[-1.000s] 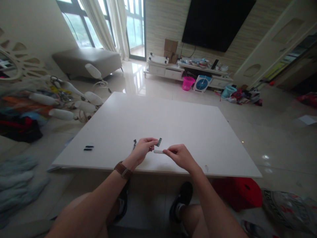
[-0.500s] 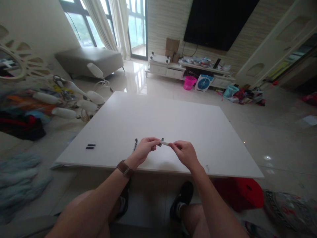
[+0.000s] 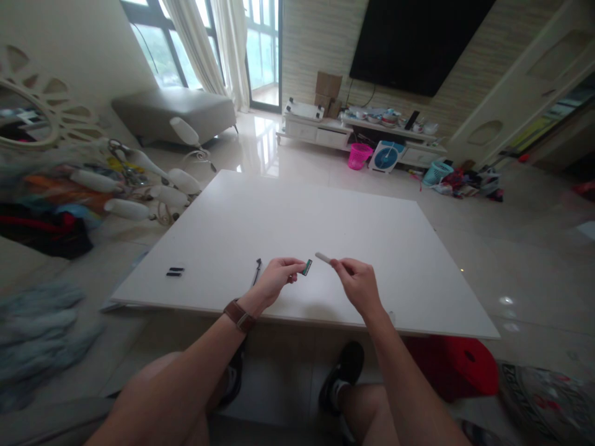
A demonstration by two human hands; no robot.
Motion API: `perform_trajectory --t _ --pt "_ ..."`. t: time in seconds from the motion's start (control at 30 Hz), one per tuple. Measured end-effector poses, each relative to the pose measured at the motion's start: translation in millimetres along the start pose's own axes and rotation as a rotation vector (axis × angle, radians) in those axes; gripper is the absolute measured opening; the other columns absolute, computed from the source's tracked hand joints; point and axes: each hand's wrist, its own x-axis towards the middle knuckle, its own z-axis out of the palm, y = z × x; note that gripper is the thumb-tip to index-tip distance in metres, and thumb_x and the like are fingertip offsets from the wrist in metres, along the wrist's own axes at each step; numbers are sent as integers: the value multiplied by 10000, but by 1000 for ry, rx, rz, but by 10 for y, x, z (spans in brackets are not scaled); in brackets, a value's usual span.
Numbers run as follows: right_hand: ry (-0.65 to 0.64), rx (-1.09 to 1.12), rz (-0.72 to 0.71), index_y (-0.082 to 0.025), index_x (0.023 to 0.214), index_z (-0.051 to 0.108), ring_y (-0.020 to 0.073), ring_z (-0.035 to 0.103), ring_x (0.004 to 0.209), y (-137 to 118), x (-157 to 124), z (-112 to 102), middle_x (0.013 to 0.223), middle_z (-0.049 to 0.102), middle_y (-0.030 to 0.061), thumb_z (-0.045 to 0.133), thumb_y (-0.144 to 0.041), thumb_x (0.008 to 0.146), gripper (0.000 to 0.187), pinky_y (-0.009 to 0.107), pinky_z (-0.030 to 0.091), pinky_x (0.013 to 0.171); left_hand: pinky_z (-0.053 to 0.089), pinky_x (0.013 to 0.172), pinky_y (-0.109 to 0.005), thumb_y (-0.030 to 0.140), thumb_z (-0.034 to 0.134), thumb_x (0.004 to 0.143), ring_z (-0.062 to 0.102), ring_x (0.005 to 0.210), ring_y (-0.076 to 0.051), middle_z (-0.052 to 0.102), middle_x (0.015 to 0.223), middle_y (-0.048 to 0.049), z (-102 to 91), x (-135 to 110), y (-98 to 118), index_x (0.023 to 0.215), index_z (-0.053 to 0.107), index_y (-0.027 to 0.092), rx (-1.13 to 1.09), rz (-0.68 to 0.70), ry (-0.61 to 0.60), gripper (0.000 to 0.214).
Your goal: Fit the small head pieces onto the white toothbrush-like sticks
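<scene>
My left hand [image 3: 276, 279] is closed, pinching a small flat green piece with dark edges [image 3: 307, 267], which looks like a little circuit board. Between the fingers of my right hand [image 3: 357, 282] is a thin, light grey flat stick [image 3: 322, 256], its free end pointing left towards the green piece. A gap separates stick and piece. Both hands are above the front part of the white table [image 3: 297, 217]. A slim dark tool [image 3: 257, 271] lies just left of my left hand, partly hidden by it. Farther left are two short dark strips [image 3: 175, 272], side by side.
A small clear item [image 3: 392, 317] lies by my right forearm at the table's front edge. Under that edge on the right is a red roll-shaped object [image 3: 469, 368]. A lamp with several white shades [image 3: 170, 195] stands close to the table's left side.
The grey stick was touching the green piece and has come away from it. My right hand has moved right and slightly up with the stick. My left hand keeps its pinch.
</scene>
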Motion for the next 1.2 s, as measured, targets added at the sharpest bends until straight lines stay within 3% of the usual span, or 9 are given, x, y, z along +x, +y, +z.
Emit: perform_trajectory --t 0.1,0.23,0.37,0.5,0.67,0.8,0.97,1.1,1.2 --pt "-85 -1 -31 -189 722 721 124 491 594 -2 -5 4 646 632 17 539 -504 966 438 261 276 591 291 578 -261 331 796 649 425 569 -78 611 664 -11 2 4 -8 741 729 121 5 1 -7 239" --pt "42 -64 31 -178 695 710 122 470 584 7 6 -8 622 612 19 527 -505 970 465 266 262 587 296 581 -263 341 791 652 421 575 -78 636 699 -25 -2 7 -8 749 734 123 11 -19 -17 246" --pt "-110 -7 -20 -189 684 721 112 445 549 36 9 -26 572 578 0 541 -524 957 468 263 255 564 297 581 -264 322 784 655 417 573 -78 639 694 -28 -22 9 9 737 739 122 42 -27 -54 220" --pt "31 -78 48 -182 684 720 118 443 553 53 8 -38 580 583 13 529 -531 957 483 271 244 562 300 579 -264 313 786 648 421 570 -79 656 708 -34 -45 18 14 761 749 129 59 -47 -49 219" --pt "-129 4 -28 -185 698 728 116 461 555 24 -7 -15 584 597 8 543 -520 950 458 262 257 563 314 590 -266 313 773 665 432 574 -84 639 672 -23 -56 23 0 757 752 135 68 -26 -46 202" --pt "22 -53 25 -180 710 725 119 458 562 26 -4 -13 598 602 16 519 -532 962 479 264 261 570 318 592 -268 320 767 675 430 574 -86 637 664 -23 -63 25 -1 764 754 136 94 -18 -43 204" --pt "-102 -53 -29 -193 712 734 121 482 573 4 -14 -5 617 632 20 533 -523 958 458 261 262 572 318 595 -268 319 764 664 430 576 -93 617 634 -19 -63 24 10 766 753 131 112 -10 -33 214" --pt "21 -113 4 -192 734 737 133 504 593 -21 -16 -10 649 654 35 517 -534 965 469 266 266 585 302 587 -270 344 760 668 422 574 -95 608 630 -18 -49 9 24 755 747 131 113 8 -28 231" --pt "-74 -44 -41 -193 717 734 129 496 572 -28 -25 2 610 634 27 504 -553 969 495 266 272 576 293 582 -272 351 750 666 423 574 -97 605 633 -16 -38 -4 29 747 742 135 98 4 -46 231"
